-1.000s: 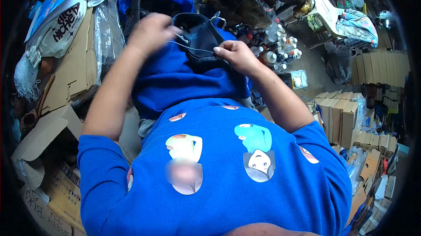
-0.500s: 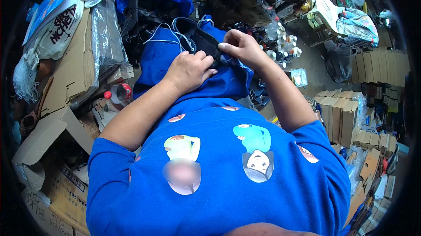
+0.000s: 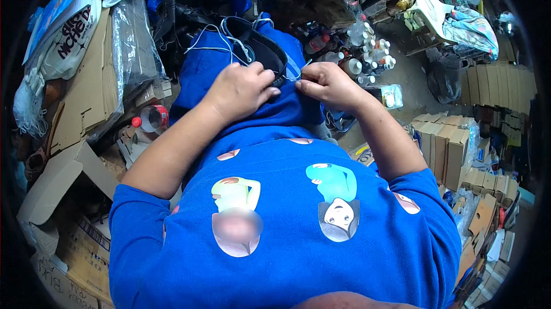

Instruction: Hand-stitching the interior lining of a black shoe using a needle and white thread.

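Observation:
A black shoe-like piece [image 3: 265, 49] with a raised dark rim lies on blue cloth [image 3: 195, 82] over my lap. My left hand [image 3: 238, 92] is curled at its near edge, thumb and fingers closed on the rim. Just to the right of it, my right hand [image 3: 332, 86] pinches a thin pale thread that runs to the black piece. The exact grip of those fingertips is partly hidden. Loose white cord [image 3: 215, 48] loops over the left side of the piece and the cloth.
Flattened cardboard [image 3: 86, 88] and a bottle with a red cap [image 3: 150, 118] are on my left. Several small bottles [image 3: 373, 56] stand ahead to the right, near a white chair [image 3: 427, 8] with cloth on it. Stacked boxes [image 3: 442, 148] line the right side.
My right hand has moved right and down, away from the black piece, with thread now stretched between them. My left hand has stayed nearly in place at the edge.

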The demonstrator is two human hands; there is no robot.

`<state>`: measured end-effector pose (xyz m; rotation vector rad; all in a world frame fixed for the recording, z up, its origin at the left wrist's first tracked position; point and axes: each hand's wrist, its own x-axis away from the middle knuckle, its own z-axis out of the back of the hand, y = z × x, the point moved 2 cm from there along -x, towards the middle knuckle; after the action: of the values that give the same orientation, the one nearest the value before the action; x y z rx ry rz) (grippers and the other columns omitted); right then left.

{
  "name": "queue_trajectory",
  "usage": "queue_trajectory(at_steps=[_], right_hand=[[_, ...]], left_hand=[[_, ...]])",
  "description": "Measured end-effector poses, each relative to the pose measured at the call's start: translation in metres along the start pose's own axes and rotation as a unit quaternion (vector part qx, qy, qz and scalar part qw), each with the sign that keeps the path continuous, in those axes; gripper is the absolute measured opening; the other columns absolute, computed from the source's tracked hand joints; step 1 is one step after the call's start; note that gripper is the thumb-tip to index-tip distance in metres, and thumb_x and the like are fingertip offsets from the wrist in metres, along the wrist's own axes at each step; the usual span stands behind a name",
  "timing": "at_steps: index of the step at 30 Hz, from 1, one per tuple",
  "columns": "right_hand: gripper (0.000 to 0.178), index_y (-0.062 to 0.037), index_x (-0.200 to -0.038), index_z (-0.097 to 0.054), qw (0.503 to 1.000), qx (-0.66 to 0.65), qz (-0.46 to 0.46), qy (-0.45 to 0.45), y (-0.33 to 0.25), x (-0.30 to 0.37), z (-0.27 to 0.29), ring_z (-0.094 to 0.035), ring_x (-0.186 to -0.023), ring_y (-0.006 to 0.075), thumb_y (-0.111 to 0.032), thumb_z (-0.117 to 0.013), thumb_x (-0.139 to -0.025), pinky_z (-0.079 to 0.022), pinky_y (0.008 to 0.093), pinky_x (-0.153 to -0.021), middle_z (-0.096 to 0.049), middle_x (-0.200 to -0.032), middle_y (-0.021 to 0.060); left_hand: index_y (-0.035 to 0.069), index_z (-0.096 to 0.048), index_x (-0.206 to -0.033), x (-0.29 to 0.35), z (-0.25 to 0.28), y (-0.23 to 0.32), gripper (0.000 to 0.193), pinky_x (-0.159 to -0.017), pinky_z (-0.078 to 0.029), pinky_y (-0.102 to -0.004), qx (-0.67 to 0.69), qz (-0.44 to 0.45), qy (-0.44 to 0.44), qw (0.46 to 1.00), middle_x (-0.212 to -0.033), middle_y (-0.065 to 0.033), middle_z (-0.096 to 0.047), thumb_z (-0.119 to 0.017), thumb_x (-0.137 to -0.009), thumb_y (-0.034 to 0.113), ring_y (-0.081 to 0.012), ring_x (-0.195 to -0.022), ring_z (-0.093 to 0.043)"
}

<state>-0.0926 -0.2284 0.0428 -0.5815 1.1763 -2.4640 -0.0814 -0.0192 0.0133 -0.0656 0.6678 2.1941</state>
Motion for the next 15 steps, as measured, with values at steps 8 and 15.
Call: queue_trajectory(at_steps=[8,15], right_hand=[[0.011,-0.0012,-0.087,-0.066,0.991,-0.072,0.02,0.109,-0.007,0.008,0.01,-0.054,-0.069,0.012,-0.011,-0.062,-0.086,-0.046,0.0293,-0.064,-0.054,-0.071,0.0052],[0.025,-0.0105,-0.102,-0.071,0.992,0.101,0.001,0.074,-0.01,-0.005,0.008,-0.063,-0.079,0.0265,-0.007,-0.064,-0.079,-0.05,0.0336,-0.071,-0.06,-0.087,0.0119]], left_hand=[[0.003,-0.066,-0.093,-0.048,0.012,-0.049,0.016,-0.082,-0.048,-0.0321,0.211,0.037,-0.043,0.976,-0.095,-0.0089,-0.062,-0.068,-0.078,0.009,-0.0234,-0.094,-0.06],[0.003,-0.065,-0.089,-0.063,0.009,-0.057,0.013,-0.079,-0.047,-0.0305,0.32,0.135,-0.187,0.919,-0.086,-0.0043,-0.06,-0.069,-0.081,0.012,-0.0158,-0.085,-0.057]])
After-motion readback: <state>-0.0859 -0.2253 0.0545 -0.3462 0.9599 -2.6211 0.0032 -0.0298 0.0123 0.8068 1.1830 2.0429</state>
